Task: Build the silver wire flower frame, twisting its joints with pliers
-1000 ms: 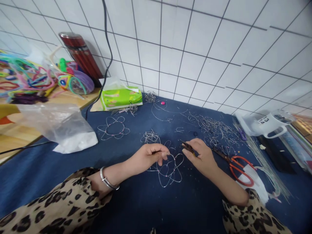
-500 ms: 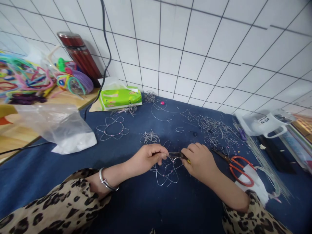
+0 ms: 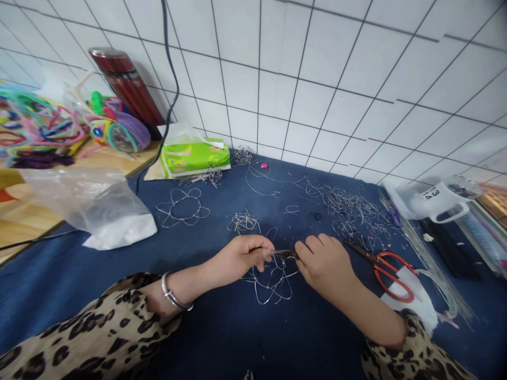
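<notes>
My right hand (image 3: pixel 325 265) is closed around a pair of dark pliers (image 3: pixel 288 254), whose jaws point left. My left hand (image 3: pixel 240 257) is closed in a pinch at the jaw end, on the wire of a silver wire flower (image 3: pixel 268 288). Looped petals and small pink beads hang below the fingers. The exact spot where the jaws meet the wire is hidden by my left fingers. A second wire flower (image 3: pixel 185 218) lies flat on the blue cloth, beyond my left forearm. Just past my left hand sits a tangled coil of wire (image 3: pixel 244 221).
Orange-handled scissors (image 3: pixel 396 287) lie on white paper right of my right hand. Behind them spreads a heap of wire scraps (image 3: pixel 348 203). A white mug (image 3: pixel 443 203) stands at far right. A green tissue pack (image 3: pixel 194 159), a plastic bag (image 3: pixel 119 211) and a red thermos (image 3: pixel 129 84) are on the left.
The wire flower has shifted slightly down and right below the hands. The pliers have turned a little in my right hand, and their yellow part no longer shows. Both hands have barely moved.
</notes>
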A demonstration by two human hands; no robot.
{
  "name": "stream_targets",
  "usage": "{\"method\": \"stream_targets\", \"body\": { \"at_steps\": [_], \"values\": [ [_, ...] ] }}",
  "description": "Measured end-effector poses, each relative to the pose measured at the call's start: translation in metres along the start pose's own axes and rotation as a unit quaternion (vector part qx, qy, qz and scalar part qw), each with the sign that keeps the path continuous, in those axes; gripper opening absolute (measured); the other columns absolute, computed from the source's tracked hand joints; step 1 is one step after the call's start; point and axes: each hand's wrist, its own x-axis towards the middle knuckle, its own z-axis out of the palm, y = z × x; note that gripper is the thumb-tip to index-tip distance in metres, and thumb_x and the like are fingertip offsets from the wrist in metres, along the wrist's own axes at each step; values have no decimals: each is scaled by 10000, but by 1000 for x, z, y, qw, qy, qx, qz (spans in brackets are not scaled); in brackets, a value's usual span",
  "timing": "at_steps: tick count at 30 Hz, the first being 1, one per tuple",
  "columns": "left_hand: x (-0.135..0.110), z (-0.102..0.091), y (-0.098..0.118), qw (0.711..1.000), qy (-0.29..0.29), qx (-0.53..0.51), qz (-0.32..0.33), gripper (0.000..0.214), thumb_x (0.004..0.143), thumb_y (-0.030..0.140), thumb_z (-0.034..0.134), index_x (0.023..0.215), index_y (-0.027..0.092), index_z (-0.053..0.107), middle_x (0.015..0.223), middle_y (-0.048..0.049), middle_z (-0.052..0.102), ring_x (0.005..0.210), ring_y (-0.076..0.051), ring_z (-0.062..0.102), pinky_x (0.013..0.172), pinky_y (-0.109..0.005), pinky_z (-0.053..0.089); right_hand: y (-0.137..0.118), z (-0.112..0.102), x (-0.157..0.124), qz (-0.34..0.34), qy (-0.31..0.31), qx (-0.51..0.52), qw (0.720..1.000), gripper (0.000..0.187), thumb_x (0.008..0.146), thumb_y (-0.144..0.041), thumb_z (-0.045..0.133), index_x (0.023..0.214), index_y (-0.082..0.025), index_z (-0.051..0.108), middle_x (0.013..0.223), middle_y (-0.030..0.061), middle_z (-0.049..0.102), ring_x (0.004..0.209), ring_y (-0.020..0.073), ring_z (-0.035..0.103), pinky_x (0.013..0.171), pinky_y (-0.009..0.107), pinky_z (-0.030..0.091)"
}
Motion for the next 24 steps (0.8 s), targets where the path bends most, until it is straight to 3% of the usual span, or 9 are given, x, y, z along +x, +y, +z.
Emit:
{"method": "stream_targets", "body": {
  "at_steps": [12,19,24],
  "values": [
    [0,1,-2,999,4,-29,-18,171,852,268,482,875,144,599,680,-1,610,591,-103,563,608,-234,431,1,2,1,7,-4,11,1000,121,817,-261,500,827,-198,603,709,38,514,688,169,401,598,308,234],
    [-2,5,1,998,28,-44,-29,172,855,266,482,844,144,604,624,9,594,570,-99,548,594,-231,415,1,-2,1,8,-13,-7,1000,167,838,-286,475,908,-197,597,730,43,518,709,183,397,607,332,228],
    [-2,7,2,997,30,-69,-30,152,852,256,492,827,143,591,704,4,602,581,-86,550,591,-222,408,1,-2,2,9,-12,-23,1000,181,847,-259,460,952,-194,591,730,44,518,708,184,392,596,335,219]
  ]
}}
